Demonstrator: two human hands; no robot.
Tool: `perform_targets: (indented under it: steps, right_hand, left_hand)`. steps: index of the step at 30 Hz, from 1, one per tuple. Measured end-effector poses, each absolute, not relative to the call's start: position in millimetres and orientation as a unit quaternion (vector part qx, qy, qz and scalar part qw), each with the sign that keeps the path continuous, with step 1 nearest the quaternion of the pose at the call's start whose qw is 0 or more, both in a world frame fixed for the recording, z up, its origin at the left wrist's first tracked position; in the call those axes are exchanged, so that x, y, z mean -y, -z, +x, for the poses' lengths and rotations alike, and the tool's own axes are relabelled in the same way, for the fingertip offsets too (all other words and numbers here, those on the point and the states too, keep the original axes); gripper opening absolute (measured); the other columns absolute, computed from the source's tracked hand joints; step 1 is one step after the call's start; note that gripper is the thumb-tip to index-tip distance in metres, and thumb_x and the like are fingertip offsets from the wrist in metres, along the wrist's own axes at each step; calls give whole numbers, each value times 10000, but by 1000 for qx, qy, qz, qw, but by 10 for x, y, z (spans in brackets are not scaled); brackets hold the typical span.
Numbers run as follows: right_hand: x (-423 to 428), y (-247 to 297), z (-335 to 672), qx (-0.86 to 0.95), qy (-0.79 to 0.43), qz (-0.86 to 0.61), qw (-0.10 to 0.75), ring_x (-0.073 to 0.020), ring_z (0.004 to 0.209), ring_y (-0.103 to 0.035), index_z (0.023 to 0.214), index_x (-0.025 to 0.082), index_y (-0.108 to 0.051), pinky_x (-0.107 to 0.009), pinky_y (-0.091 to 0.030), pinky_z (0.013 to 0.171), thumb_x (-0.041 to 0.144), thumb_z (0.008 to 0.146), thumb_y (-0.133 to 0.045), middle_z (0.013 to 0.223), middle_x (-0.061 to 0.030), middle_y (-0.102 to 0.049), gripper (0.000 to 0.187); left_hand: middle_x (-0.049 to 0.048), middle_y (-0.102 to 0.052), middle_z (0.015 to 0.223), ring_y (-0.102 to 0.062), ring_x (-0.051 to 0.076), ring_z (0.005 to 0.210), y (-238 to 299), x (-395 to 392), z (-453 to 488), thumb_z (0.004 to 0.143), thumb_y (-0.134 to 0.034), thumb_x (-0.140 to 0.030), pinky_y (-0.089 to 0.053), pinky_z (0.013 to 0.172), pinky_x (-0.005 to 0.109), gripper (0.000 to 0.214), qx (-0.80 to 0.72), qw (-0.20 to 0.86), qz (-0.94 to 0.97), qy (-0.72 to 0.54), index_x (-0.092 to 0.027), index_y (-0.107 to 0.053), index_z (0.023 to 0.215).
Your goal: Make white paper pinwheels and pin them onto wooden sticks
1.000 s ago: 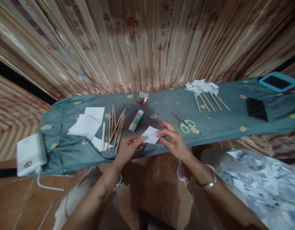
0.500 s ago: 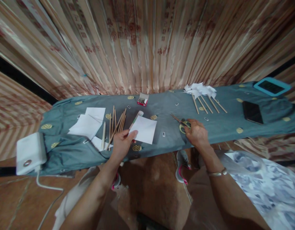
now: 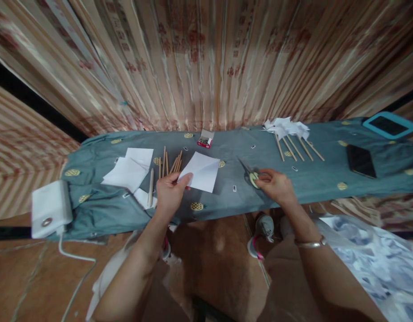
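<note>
My left hand [image 3: 172,190] pinches the left edge of a white square of paper [image 3: 204,174], held just over the cloth. To its right, my right hand [image 3: 276,184] has its fingers around the handles of a pair of scissors [image 3: 252,175], whose blades point up and left towards the paper, apart from it. Several wooden sticks [image 3: 165,161] lie behind and left of my left hand, partly hidden by it. Beside them is a thicker pale stick [image 3: 151,188]. More white paper sheets [image 3: 127,172] lie further left.
A small red box [image 3: 205,139] stands open at the back. Paper pinwheel-like pieces on sticks [image 3: 288,129] lie right of centre. A black phone [image 3: 360,161] and a blue-framed tablet [image 3: 389,125] are at the right. A white corded device [image 3: 52,208] sits at the left end.
The paper in my left hand has risen slightly and tilted. My right hand has turned the scissors a little, blades still pointing up-left. The whole view has shifted slightly.
</note>
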State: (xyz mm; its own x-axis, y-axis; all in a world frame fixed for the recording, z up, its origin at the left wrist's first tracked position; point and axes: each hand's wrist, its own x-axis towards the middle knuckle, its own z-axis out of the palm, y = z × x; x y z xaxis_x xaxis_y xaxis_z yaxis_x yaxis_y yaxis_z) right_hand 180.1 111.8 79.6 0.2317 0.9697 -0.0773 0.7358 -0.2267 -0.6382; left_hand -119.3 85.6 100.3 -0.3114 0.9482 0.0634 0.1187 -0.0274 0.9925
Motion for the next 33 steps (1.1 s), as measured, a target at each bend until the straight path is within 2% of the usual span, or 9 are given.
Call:
perform_targets:
  steps: [2,4,8,13,17,22,27,29,33]
  right_hand:
    - [-1090,-813,1674,455,-431,-685,372,-215,729,-704,1012,175,-661,-271,-514,577,285,666,-739,805,-63,-744,372]
    - [-1051,-830,1531,375,-571,-573,453,-177,680,-697,979,202,-668,-232,-502,521,325,622,-797,804,-42,-744,399]
    - [-994,-852,1272,296,-682,-444,499,-145,673,-688,859,211,-693,-216,-539,549,328,594,-855,793,-32,-741,331]
    - [-987,-880,1030,235,-690,-400,556,-99,670,-663,827,204,-675,-179,-536,605,443,521,-893,777,1,-726,445]
    - [-1002,-922,900,221,-659,-431,575,-59,570,-592,837,208,-665,-154,-466,510,275,465,-911,686,70,-672,451]
    - [-1030,-938,827,225,-645,-455,572,-96,603,-607,715,196,-648,-207,-488,561,229,417,-891,704,51,-698,386]
    - [-1031,-911,774,256,-649,-436,569,-100,617,-603,712,202,-651,-225,-500,640,302,415,-911,669,54,-683,408]
    - [-1015,-895,765,282,-644,-441,557,-93,578,-571,733,203,-660,-217,-473,595,372,439,-907,625,56,-654,420]
    - [-928,-869,799,377,-634,-451,502,-97,566,-545,841,190,-676,-214,-410,530,575,612,-789,641,17,-660,462]
  left_hand:
    - [-32,-575,522,-491,87,448,-1039,-879,-1197,610,-718,-320,-457,448,206,190,-581,380,429,-577,-162,-635,546]
    - [-28,-594,543,-507,89,459,-1070,-899,-1181,601,-733,-322,-464,454,206,184,-577,394,402,-591,-160,-651,577]
    - [-24,-586,529,-501,90,464,-1079,-930,-1086,595,-739,-323,-459,445,203,191,-567,419,395,-589,-158,-649,560]
    - [-29,-557,507,-479,90,458,-1005,-951,-908,583,-742,-330,-460,434,212,227,-554,447,410,-570,-161,-609,510]
    - [-14,-603,544,-495,101,467,-975,-959,-785,571,-754,-313,-454,433,224,193,-549,472,405,-559,-155,-644,555]
    - [-3,-624,564,-507,101,466,-963,-949,-672,558,-799,-348,-423,431,215,237,-531,508,361,-574,-150,-680,611]
    - [71,-734,781,-664,174,667,-939,-883,-544,533,-856,-423,-535,610,264,430,-473,592,258,-600,-129,-708,810]
    - [95,-749,857,-698,215,759,-945,-878,-541,529,-866,-433,-560,685,305,492,-468,599,235,-606,-129,-696,876]
    - [117,-753,916,-715,247,876,-996,-934,-677,573,-850,-426,-571,769,329,479,-466,581,219,-631,-141,-673,914]
